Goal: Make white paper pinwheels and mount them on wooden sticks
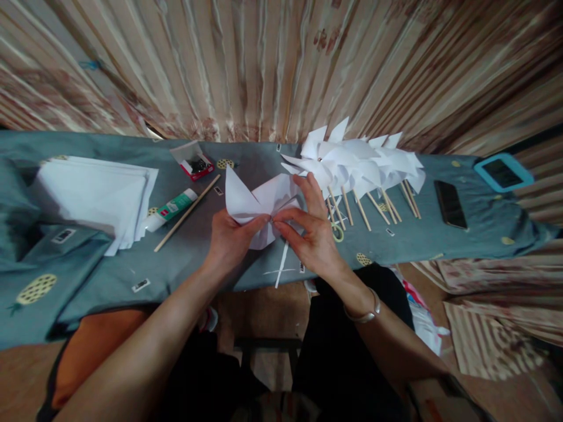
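A white paper pinwheel (pixel 246 199) with folded blades is held up over the cloth-covered table. My left hand (pixel 231 234) grips its left side, thumb pressed near the centre. At that centre, the thumb and forefinger of my right hand (pixel 314 234) pinch together, with a tiny thing at the fingertips, too small to make out. A wooden stick (pixel 187 214) lies to the left of my left hand, beside a green and white glue stick (pixel 171 210). Behind them stands an open red box (pixel 196 166) of small dark metal pieces.
Several finished pinwheels (pixel 363 164) on sticks lie in an overlapping row at right, with green-handled scissors (pixel 338 232) by them. A stack of white paper (pixel 92 190) is at left. A phone (pixel 451 203) and blue-framed device (pixel 504 172) lie far right. Curtains (pixel 259 70) hang behind.
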`<control>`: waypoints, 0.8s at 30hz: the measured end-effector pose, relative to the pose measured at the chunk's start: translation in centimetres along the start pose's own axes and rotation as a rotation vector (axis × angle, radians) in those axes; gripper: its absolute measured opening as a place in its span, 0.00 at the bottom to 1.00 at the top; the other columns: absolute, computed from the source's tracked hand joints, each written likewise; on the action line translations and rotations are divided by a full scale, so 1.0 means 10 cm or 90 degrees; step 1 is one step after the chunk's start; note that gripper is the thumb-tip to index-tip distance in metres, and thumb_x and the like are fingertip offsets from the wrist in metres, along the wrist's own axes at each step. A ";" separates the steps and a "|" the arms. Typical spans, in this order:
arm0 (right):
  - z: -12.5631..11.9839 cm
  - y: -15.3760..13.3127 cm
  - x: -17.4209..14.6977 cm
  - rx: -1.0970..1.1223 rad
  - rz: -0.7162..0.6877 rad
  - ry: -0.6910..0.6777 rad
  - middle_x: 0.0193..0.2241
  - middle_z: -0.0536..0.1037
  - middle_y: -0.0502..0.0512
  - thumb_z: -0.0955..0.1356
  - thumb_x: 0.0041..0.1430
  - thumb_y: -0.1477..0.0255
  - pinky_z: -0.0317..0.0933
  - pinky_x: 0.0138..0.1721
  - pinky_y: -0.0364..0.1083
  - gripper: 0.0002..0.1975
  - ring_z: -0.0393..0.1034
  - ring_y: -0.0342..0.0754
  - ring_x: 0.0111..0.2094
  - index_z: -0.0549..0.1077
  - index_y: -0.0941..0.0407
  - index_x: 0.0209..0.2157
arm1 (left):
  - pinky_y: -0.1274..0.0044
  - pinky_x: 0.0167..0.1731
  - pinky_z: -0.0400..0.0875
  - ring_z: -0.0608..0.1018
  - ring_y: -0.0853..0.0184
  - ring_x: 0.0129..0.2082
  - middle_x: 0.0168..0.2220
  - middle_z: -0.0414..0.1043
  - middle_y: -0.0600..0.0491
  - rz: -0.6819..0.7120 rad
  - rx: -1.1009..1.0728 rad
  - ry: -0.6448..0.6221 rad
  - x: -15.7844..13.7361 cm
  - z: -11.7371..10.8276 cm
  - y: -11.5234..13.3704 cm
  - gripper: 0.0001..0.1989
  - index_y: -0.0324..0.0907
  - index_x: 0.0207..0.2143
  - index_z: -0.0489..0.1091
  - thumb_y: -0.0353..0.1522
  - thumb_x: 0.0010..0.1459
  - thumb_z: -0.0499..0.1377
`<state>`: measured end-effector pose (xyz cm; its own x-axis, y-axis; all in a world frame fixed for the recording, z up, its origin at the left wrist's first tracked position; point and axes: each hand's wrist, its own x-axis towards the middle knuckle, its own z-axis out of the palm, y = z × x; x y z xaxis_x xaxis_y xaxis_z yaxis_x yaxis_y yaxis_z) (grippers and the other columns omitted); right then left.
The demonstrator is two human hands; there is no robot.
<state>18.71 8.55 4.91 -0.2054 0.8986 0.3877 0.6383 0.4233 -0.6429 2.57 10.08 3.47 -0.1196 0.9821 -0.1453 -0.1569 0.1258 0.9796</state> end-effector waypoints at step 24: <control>0.01 -0.01 -0.01 -0.014 0.021 -0.012 0.67 0.56 0.45 0.68 0.59 0.73 0.42 0.67 0.64 0.04 0.38 0.58 0.71 0.76 0.51 0.33 | 0.73 0.30 0.75 0.80 0.62 0.29 0.29 0.80 0.51 0.018 0.037 -0.008 -0.01 0.01 -0.02 0.11 0.39 0.29 0.78 0.33 0.40 0.70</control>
<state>18.57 8.49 4.82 -0.1986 0.9139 0.3539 0.6605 0.3916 -0.6406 2.67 9.95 3.34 -0.1107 0.9871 -0.1158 -0.0967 0.1053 0.9897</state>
